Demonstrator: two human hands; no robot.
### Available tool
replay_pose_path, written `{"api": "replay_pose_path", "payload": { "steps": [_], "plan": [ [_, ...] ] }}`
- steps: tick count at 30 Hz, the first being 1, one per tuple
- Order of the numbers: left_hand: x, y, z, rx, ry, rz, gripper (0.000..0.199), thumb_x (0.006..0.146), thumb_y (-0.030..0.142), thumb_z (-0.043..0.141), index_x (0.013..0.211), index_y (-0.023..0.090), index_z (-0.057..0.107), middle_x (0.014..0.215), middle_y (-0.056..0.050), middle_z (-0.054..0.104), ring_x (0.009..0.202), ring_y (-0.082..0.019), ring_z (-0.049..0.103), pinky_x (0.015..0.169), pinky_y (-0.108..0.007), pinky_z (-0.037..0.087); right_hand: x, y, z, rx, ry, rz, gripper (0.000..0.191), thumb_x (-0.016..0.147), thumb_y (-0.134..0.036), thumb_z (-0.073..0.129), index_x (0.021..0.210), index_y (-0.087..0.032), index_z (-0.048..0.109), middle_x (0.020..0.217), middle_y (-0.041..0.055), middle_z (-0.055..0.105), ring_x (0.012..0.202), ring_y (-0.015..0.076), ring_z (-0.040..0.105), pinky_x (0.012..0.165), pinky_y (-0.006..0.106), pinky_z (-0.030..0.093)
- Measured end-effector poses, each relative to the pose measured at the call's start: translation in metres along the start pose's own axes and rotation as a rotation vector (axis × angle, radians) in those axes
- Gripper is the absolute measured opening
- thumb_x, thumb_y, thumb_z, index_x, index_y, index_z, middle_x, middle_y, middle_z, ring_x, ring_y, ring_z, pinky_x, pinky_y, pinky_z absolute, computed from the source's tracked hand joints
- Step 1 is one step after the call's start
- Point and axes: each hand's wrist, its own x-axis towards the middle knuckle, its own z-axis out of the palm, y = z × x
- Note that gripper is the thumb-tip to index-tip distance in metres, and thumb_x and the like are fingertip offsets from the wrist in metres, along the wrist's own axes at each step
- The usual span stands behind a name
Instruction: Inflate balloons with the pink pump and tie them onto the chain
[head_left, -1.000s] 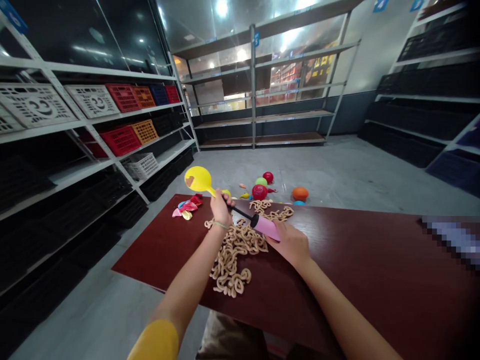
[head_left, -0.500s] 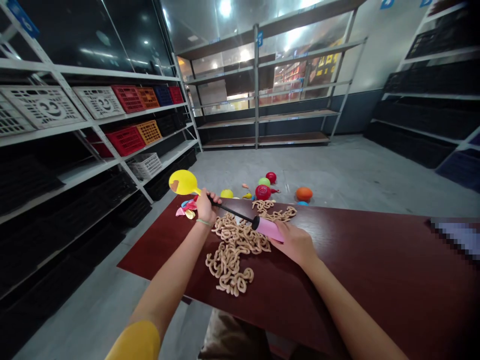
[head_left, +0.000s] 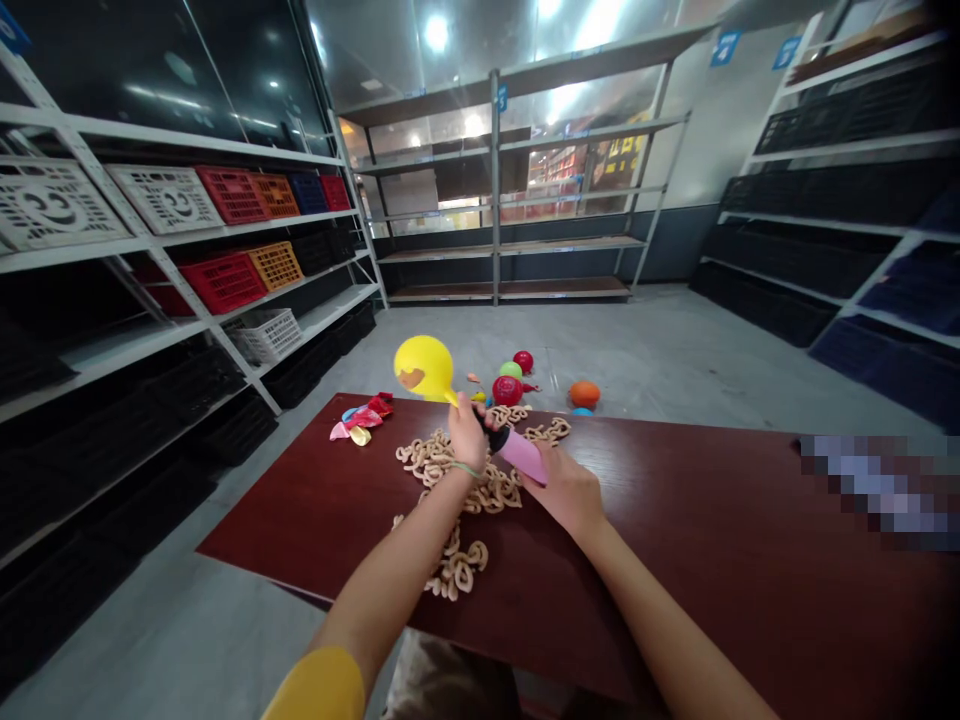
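Note:
A partly filled yellow balloon (head_left: 424, 366) with a brownish patch sticks up from my left hand (head_left: 468, 434). The fingers of that hand are closed around the balloon's neck and the black end of a hand pump. My right hand (head_left: 568, 490) grips the pump's pink barrel (head_left: 523, 455). The pump's black collar sits close to my left hand, and little of the rod shows. Beneath both hands, beige twisted foam-like pieces or long balloons (head_left: 499, 490) lie in a tangled heap; their exact kind is unclear. Flat, uninflated balloons (head_left: 364, 417) lie at the table's left.
The dark red table (head_left: 675, 560) stretches right, with a blurred-out item (head_left: 877, 490) near its right edge. Red (head_left: 507, 390), green (head_left: 511, 370) and orange (head_left: 585, 394) balloons rest on the floor beyond. Shelves with crates (head_left: 229, 280) stand left; racks (head_left: 495, 200) line the back and right.
My left hand has moved right toward my right hand, pushing the pump's long black rod into the barrel. The yellow balloon has moved with it and looks somewhat rounder. The view has shifted slightly.

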Motion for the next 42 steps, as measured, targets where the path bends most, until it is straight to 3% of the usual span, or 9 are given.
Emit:
{"api": "replay_pose_path", "payload": {
  "steps": [4, 8, 14, 19, 24, 29, 34, 38, 42],
  "plan": [
    [0.038, 0.044, -0.025, 0.018, 0.12, 0.039, 0.037, 0.089, 0.051, 0.052, 0.072, 0.02, 0.04, 0.055, 0.006, 0.042, 0.039, -0.007, 0.041, 0.04, -0.02, 0.036, 0.001, -0.006, 0.0, -0.014, -0.04, -0.038, 0.045, 0.086, -0.047, 0.058, 0.123, -0.022, 0.056, 0.094, 0.0066, 0.07, 0.078, 0.0201, 0.064, 0.064, 0.027, 0.037],
    [0.061, 0.078, -0.015, -0.004, 0.158, 0.138, 0.037, 0.089, 0.052, 0.052, 0.075, 0.021, 0.039, 0.058, 0.007, 0.041, 0.038, -0.005, 0.036, 0.037, -0.018, 0.03, 0.002, -0.012, 0.002, 0.068, -0.023, 0.002, 0.044, 0.086, -0.045, 0.059, 0.124, -0.023, 0.055, 0.098, 0.0059, 0.071, 0.081, 0.0194, 0.065, 0.065, 0.026, 0.039],
    [0.02, 0.031, 0.032, 0.021, -0.096, 0.076, 0.042, 0.088, 0.06, 0.051, 0.077, 0.021, 0.04, 0.057, 0.006, 0.043, 0.039, -0.006, 0.04, 0.038, -0.019, 0.033, 0.001, -0.011, 0.007, 0.115, 0.092, 0.152, 0.046, 0.085, -0.043, 0.061, 0.124, -0.02, 0.054, 0.104, 0.0074, 0.071, 0.084, 0.0204, 0.068, 0.064, 0.026, 0.042],
    [-0.006, 0.001, 0.027, 0.066, -0.103, 0.033, 0.045, 0.086, 0.063, 0.051, 0.075, 0.02, 0.042, 0.057, 0.006, 0.046, 0.039, -0.007, 0.043, 0.04, -0.02, 0.038, 0.001, -0.009, 0.004, 0.107, 0.065, 0.125, 0.046, 0.085, -0.045, 0.06, 0.123, -0.02, 0.055, 0.103, 0.0081, 0.072, 0.084, 0.0208, 0.068, 0.062, 0.025, 0.043],
    [0.02, 0.049, 0.014, 0.067, -0.036, 0.086, 0.042, 0.088, 0.06, 0.05, 0.076, 0.021, 0.042, 0.056, 0.006, 0.045, 0.037, -0.007, 0.041, 0.037, -0.02, 0.035, -0.001, -0.01, 0.004, 0.177, 0.03, 0.035, 0.046, 0.087, -0.043, 0.059, 0.126, -0.02, 0.052, 0.108, 0.0099, 0.071, 0.089, 0.0224, 0.069, 0.067, 0.027, 0.047],
    [0.048, 0.1, 0.032, 0.026, -0.061, 0.22, 0.036, 0.088, 0.056, 0.054, 0.081, 0.022, 0.043, 0.059, 0.006, 0.046, 0.038, -0.006, 0.038, 0.037, -0.018, 0.032, -0.002, -0.007, 0.01, 0.254, 0.035, 0.037, 0.049, 0.087, -0.046, 0.059, 0.128, -0.019, 0.05, 0.113, 0.0114, 0.069, 0.091, 0.0242, 0.069, 0.069, 0.03, 0.05],
    [0.027, 0.059, 0.048, 0.061, -0.177, 0.179, 0.04, 0.088, 0.06, 0.051, 0.081, 0.022, 0.041, 0.06, 0.006, 0.046, 0.039, -0.005, 0.04, 0.038, -0.018, 0.033, 0.0, -0.005, 0.01, 0.201, 0.068, 0.142, 0.049, 0.086, -0.048, 0.061, 0.124, -0.019, 0.053, 0.101, 0.009, 0.072, 0.082, 0.0235, 0.07, 0.065, 0.028, 0.047],
    [0.0, 0.008, 0.035, 0.087, -0.183, 0.042, 0.044, 0.084, 0.061, 0.056, 0.078, 0.021, 0.041, 0.059, 0.007, 0.045, 0.039, -0.006, 0.042, 0.041, -0.019, 0.038, 0.0, -0.004, 0.008, 0.141, 0.072, 0.166, 0.047, 0.085, -0.048, 0.062, 0.123, -0.021, 0.054, 0.101, 0.007, 0.072, 0.082, 0.0226, 0.07, 0.062, 0.027, 0.044],
    [0.004, 0.011, 0.012, 0.094, -0.093, 0.038, 0.042, 0.087, 0.058, 0.052, 0.074, 0.02, 0.041, 0.057, 0.006, 0.045, 0.04, -0.007, 0.043, 0.041, -0.02, 0.039, 0.0, -0.004, 0.008, 0.116, 0.017, 0.063, 0.047, 0.084, -0.045, 0.063, 0.124, -0.022, 0.054, 0.103, 0.007, 0.072, 0.085, 0.0215, 0.069, 0.064, 0.026, 0.043]
  ]
}}
